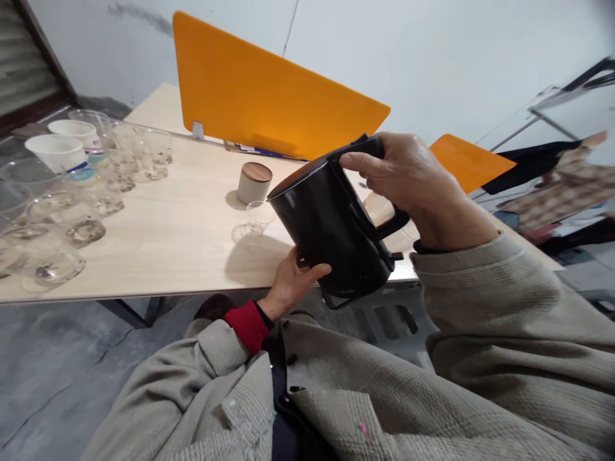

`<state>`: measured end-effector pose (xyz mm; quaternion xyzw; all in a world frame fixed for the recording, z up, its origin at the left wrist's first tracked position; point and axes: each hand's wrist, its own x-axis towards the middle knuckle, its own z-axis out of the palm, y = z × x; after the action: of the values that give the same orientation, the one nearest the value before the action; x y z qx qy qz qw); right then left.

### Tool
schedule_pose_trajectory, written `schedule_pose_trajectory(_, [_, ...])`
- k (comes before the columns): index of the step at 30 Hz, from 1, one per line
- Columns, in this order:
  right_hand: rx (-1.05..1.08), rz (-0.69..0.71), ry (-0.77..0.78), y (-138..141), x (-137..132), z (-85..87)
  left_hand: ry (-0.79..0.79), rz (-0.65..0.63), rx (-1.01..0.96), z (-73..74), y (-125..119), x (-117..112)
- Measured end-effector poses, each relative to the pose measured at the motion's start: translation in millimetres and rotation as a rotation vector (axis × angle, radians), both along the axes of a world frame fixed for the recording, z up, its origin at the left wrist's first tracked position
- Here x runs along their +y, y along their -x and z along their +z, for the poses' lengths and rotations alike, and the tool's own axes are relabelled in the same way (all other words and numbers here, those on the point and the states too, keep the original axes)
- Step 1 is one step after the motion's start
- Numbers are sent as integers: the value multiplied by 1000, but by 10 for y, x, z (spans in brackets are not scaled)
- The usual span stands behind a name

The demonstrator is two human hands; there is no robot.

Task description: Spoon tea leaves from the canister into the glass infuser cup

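A black kettle [331, 224] is tilted over the table's front edge, its top end leaning up and to the left. My right hand [408, 169] is closed around its handle, with the thumb along the upper end. Lower down, my left hand [293, 278] steadies the kettle's side; its thumb lies against the black wall and the other fingers are mostly hidden. Just left of the kettle's rim, a small clear plastic cup [259, 218] stands on the table. Behind that cup sits a pale canister [254, 186] with a wooden lid. Whether liquid is flowing cannot be seen.
Several clear plastic cups [67, 218] and two white paper cups [56, 153] crowd the left of the light wood table [192, 237]. An orange divider [269, 89] rises at the back. Beyond the table's right end hang clothes [562, 186], including a plaid piece.
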<state>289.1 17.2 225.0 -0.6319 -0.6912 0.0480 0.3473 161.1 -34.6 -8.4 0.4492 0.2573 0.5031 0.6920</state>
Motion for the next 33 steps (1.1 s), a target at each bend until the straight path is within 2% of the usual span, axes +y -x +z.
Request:
schedule_pose_trajectory(3, [-94, -112, 92, 36, 32, 14, 4, 2, 5, 8, 8, -3])
schedule_pose_trajectory(9, [-71, -49, 72, 48, 93, 5, 1, 5, 39, 18, 25, 3])
schedule_pose_trajectory(16, [-90, -95, 112, 126, 121, 14, -16, 12, 10, 14, 14, 11])
schedule_pose_trajectory(33, [-146, -74, 126, 156, 232, -12, -34, 4, -22, -35, 1, 38])
